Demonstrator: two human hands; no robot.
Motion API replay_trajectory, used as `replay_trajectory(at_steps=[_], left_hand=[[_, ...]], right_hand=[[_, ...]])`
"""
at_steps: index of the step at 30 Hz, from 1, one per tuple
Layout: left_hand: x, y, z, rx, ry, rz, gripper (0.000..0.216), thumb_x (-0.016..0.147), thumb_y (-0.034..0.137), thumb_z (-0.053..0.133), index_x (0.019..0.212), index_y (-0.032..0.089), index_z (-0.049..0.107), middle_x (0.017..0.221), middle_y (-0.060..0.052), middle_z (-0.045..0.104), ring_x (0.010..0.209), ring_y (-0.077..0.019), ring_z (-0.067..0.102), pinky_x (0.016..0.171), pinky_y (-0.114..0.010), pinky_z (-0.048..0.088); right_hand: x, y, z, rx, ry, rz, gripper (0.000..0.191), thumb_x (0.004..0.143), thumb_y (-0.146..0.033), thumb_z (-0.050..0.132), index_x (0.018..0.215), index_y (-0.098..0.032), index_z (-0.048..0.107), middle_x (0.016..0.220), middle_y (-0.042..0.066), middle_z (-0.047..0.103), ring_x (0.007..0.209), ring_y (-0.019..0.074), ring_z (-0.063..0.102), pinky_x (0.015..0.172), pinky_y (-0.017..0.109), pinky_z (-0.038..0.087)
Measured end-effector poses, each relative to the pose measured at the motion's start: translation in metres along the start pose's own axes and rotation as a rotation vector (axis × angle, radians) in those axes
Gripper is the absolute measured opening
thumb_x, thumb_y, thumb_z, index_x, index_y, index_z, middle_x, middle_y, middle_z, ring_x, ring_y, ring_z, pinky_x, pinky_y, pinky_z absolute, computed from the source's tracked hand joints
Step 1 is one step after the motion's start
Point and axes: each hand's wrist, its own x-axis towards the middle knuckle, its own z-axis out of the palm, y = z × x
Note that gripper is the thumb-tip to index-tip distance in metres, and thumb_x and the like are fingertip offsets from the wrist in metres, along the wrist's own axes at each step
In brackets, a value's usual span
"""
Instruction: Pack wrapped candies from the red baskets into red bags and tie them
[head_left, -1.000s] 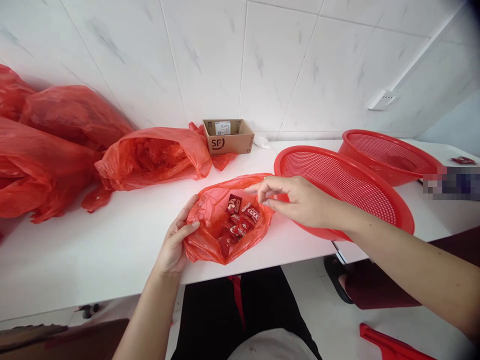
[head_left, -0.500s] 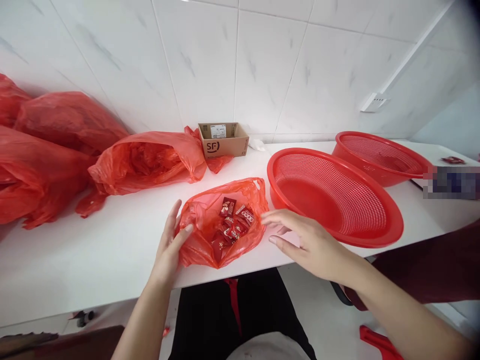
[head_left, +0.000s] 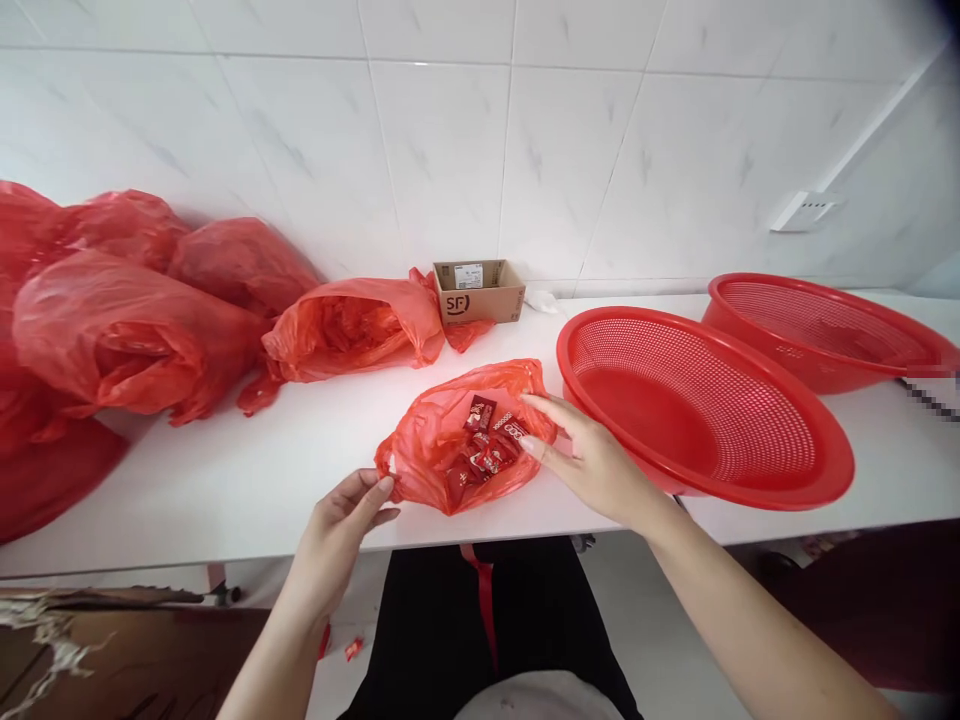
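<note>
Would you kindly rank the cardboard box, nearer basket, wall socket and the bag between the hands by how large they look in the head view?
Largest to smallest:
1. Nearer basket
2. Bag
3. Cardboard box
4. Wall socket

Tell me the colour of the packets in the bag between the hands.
The packets are mostly red, as the head view shows.

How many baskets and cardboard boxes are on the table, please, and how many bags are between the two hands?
Baskets: 2
Cardboard box: 1
Bag between the left hand and right hand: 1
Total: 4
</note>
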Motion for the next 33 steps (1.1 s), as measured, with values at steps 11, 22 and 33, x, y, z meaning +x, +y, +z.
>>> replay_trajectory(at_steps=[11, 22, 33], left_hand=[[0.006, 0.171, 0.022, -0.332, -0.081, 0.463, 0.013, 0.087, 0.018, 0.062, 0.076, 0.014, 0.067, 0.072, 0.001, 0.067, 0.067, -0.0084, 0.060, 0.065, -0.017, 0.051], [0.019, 0.188, 0.022, -0.194, -0.120, 0.436, 0.040, 0.080, 0.027, 0.072, 0.119, 0.026, 0.068, 0.093, -0.002, 0.068, 0.073, -0.0115, 0.059, 0.060, -0.020, 0.052], [0.025, 0.151, 0.002, 0.067, 0.003, 0.467, 0.034, 0.084, 0.034, 0.069, 0.117, 0.027, 0.069, 0.086, 0.000, 0.063, 0.072, -0.0103, 0.053, 0.065, -0.018, 0.047]], right_hand=[[0.047, -0.092, -0.082, 0.177, 0.196, -0.164, 0.048, 0.087, -0.038, 0.063, 0.134, -0.026, 0.056, 0.142, 0.004, 0.054, 0.128, 0.0261, 0.051, 0.111, 0.046, 0.039], [0.070, -0.115, -0.095, 0.502, 0.069, -0.224, 0.044, 0.088, -0.036, 0.062, 0.131, -0.031, 0.056, 0.146, 0.001, 0.049, 0.131, 0.0249, 0.049, 0.106, 0.046, 0.044], [0.040, -0.080, -0.086, 0.707, -0.079, -0.022, 0.028, 0.091, -0.034, 0.059, 0.118, -0.031, 0.066, 0.118, 0.004, 0.068, 0.105, 0.0194, 0.065, 0.096, 0.039, 0.051]])
